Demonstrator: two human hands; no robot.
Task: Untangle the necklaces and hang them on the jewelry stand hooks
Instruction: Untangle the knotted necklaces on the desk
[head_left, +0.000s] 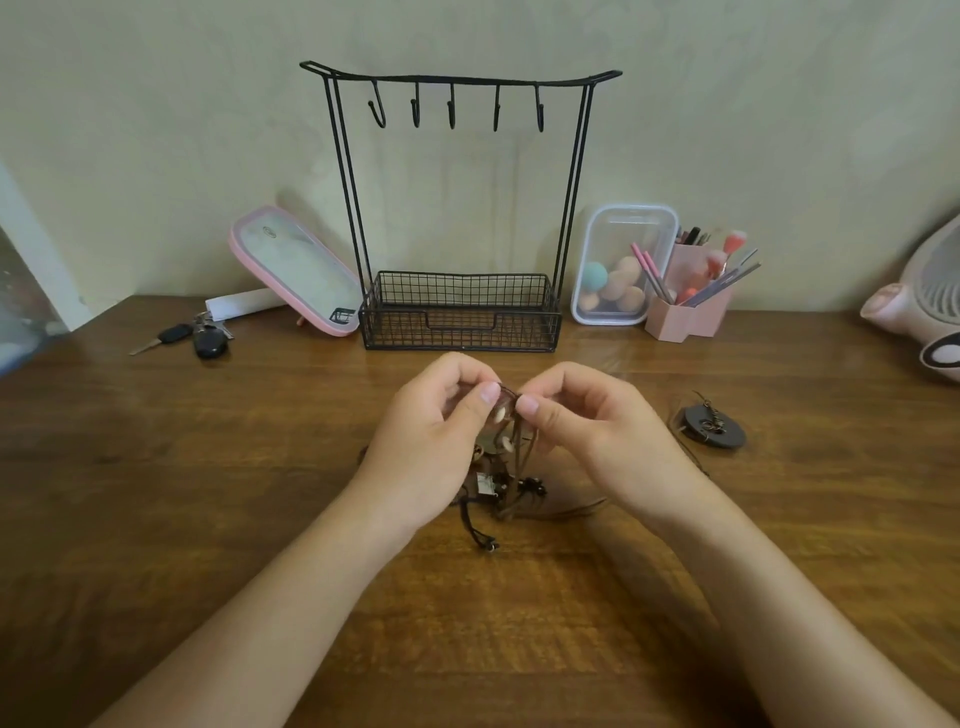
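Hands meet over the middle of the wooden bench (208, 493), both raised a little above its surface. The left hand (441, 415) and right hand (587, 421) each pinch the brown cords at the top of the tangled necklaces (491, 486) between thumb and forefinger, thumb tips nearly touching, the other fingers curled. From the pinch the cords drop down between the palms, with pale oval beads strung just beside the left thumb. The lower part of the tangle, with a small square pendant and dark knots, lies on the bench below the wrists, and loose ends trail toward the person and off to the right.

A round dark pendant (711, 426) on a thin cord lies apart on the bench, to the right of the right hand.

Behind the hands, against the wall, stands the black wire jewelry stand (349, 182). Its five hooks (451, 111) hang bare from the top bar, and a mesh basket (460, 332) forms its base.

Left of the stand a pink-framed mirror (296, 270) leans, with keys (192, 338) near it. To the right stand a clear box of sponges (618, 270) and a pink brush holder (691, 312).
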